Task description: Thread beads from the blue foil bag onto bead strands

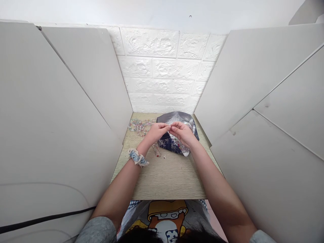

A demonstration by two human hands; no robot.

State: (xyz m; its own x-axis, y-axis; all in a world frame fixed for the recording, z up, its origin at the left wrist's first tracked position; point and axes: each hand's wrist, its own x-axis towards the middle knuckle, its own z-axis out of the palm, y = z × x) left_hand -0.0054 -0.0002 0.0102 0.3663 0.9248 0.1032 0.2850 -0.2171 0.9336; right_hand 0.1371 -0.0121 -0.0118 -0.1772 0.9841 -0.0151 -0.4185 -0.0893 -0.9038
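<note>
Above the table, my left hand (157,131) and my right hand (182,132) meet at the fingertips. Both are pinched closed, and whatever lies between the fingers is too small to make out. Behind and below them is a dark blue patterned bag (165,143) with a silvery lining, and a clear plastic packet of small beads (179,145) shows at its opening. A strand of beads (156,150) hangs or lies below my left hand, partly hidden by the wrist. Close by on the table is a tiny metallic piece (164,157).
Several strings of coloured beads (138,126) lie at the table's back left. The narrow wooden table (169,182) stands between a pale left panel (83,67) and a right panel (243,74), against a white brick-patterned wall (162,67). A black cable (48,218) runs at lower left.
</note>
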